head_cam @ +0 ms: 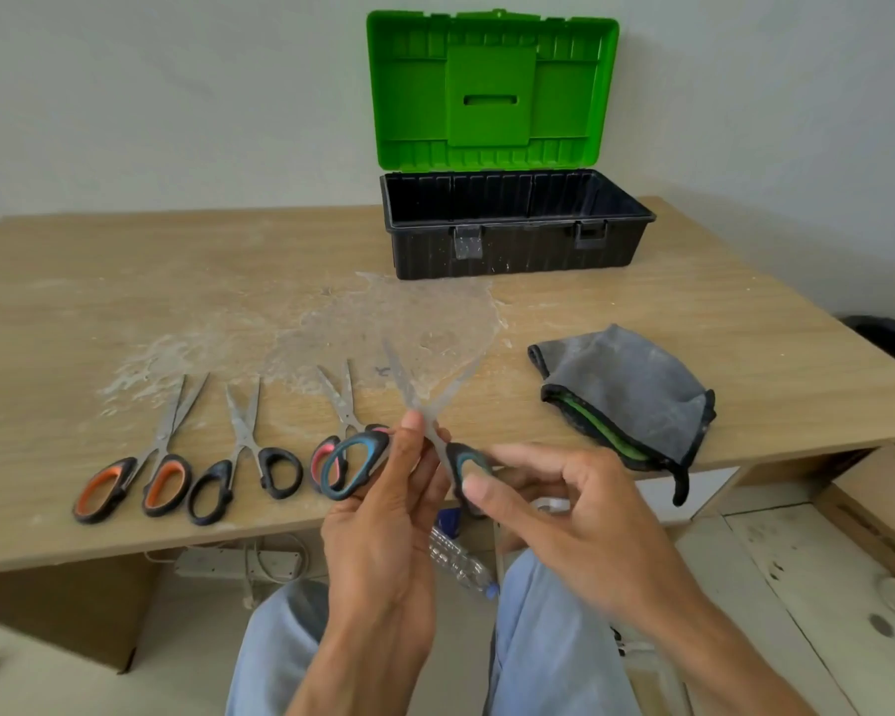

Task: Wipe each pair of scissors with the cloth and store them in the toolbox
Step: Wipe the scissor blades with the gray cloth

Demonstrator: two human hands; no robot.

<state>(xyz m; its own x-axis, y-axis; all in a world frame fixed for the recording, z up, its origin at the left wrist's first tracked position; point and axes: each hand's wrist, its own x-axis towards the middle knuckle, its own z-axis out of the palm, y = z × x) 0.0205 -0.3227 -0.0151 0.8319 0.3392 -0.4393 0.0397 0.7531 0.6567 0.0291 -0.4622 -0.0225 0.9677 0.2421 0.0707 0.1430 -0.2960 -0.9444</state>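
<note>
Left hand (383, 534), right hand (590, 514) grip blue-handled scissors (376, 448).

My left hand (383, 514) is upright in front of me, wrist low, fingers and thumb curled round one handle of the teal scissors (409, 390). My right hand (564, 509), forearm slanting in from the right, pinches the other handle
</note>
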